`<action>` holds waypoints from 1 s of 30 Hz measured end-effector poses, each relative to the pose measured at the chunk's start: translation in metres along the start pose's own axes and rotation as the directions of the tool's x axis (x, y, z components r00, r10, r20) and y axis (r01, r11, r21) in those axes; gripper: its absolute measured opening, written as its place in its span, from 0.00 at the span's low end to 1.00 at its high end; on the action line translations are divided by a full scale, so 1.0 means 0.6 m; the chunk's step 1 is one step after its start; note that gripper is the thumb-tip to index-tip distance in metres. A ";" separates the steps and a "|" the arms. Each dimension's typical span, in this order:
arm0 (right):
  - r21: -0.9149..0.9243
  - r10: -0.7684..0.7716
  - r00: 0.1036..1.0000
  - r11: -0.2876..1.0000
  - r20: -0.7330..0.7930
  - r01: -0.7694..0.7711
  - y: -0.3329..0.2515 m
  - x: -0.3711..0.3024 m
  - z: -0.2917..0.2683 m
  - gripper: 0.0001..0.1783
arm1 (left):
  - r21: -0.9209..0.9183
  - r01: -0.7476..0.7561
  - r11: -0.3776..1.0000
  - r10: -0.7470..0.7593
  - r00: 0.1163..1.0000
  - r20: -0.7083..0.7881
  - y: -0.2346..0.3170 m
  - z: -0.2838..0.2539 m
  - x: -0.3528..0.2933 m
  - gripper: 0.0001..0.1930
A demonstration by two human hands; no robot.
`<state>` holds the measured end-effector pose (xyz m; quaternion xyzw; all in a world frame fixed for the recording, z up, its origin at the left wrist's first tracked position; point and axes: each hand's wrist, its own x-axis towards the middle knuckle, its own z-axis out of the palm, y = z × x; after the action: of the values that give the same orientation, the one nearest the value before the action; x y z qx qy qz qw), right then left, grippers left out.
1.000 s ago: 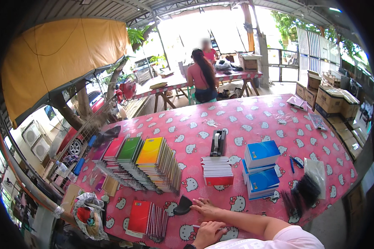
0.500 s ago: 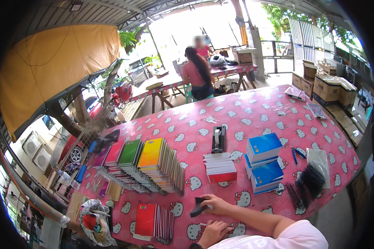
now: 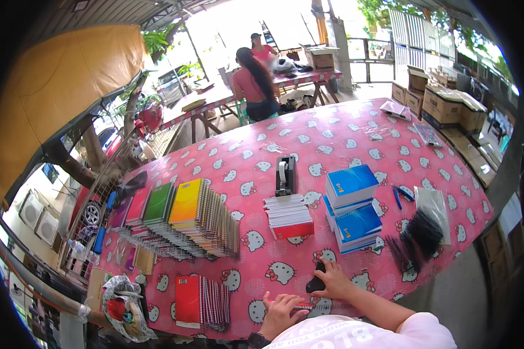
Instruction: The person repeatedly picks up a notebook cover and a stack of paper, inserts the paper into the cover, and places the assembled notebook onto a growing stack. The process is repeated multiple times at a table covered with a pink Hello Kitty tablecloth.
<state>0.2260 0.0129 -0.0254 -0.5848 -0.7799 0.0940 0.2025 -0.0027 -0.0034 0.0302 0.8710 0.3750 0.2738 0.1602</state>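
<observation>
Head view: at the lower centre of the frame, my left hand [image 3: 282,314] lies palm down with its fingers loosely bent over a slim red-covered notebook [image 3: 300,306]; I cannot tell whether it grips the notebook or only presses on it. From the notebook's right end a thin dark spiral coil [image 3: 325,307] runs to the right, below my other hand. My right hand [image 3: 334,279], just above and right of it, has its fingers curled around a smooth black rounded object [image 3: 316,281], held near the tabletop; I cannot tell whether the two touch.

Both hands are over a wide table [image 3: 384,148] covered in pink sheeting printed with white cat heads. Left of my hands, at the lower left, sits a pile of red spiral notebooks [image 3: 188,299]. Beyond it, left of centre, tall stacks of spiral notebooks [image 3: 185,203] stand side by side with yellow, green, pinkish-red and purple tops. Near the centre, a black tape dispenser [image 3: 285,177] stands just behind a white-paged stack with a red cover [image 3: 288,216]. Right of these are blue-covered notebooks [image 3: 358,225] in two piles, then a blue-handled hand tool [image 3: 397,198] and a heap of black coils [image 3: 422,235] partly over a clear plastic bag [image 3: 441,208].
</observation>
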 end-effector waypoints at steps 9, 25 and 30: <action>0.818 -0.333 0.829 0.527 0.450 -0.233 0.003 0.000 -0.066 0.29 | 0.027 0.077 0.997 -0.077 0.997 -0.013 -0.037 0.015 -0.023 0.08; 0.681 -0.280 0.768 0.685 0.575 -0.260 -0.024 0.057 -0.052 0.31 | -0.068 0.183 0.981 -0.186 0.982 -0.039 -0.025 0.014 -0.026 0.34; 0.894 -0.353 0.861 0.389 0.367 -0.222 -0.030 0.039 -0.045 0.32 | -0.047 0.300 0.953 -0.301 0.915 -0.270 -0.060 0.006 -0.055 0.29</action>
<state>0.2163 0.0270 0.0107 -0.2944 -0.6425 0.6483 0.2832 -0.0399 -0.0041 -0.0018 0.7564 0.5221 0.3649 0.1487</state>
